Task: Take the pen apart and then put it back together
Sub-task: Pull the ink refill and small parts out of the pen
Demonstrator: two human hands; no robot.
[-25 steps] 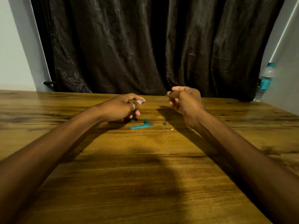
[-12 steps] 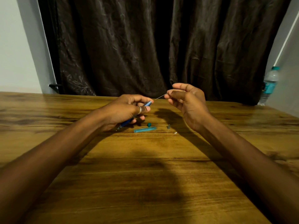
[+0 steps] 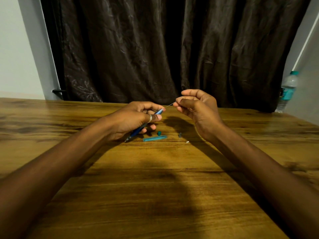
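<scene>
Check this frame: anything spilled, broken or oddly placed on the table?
Nothing stands out. The teal tube and small loose parts lie together on the table, as expected mid-disassembly; no spill or visible damage.

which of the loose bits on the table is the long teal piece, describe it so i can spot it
On the wooden table, look just below and between the two hands. The long teal piece lies flat there, nearly crosswise. It is the only long part; the dark teal cap above it and the grey bits to its right are tiny stubs.
</scene>
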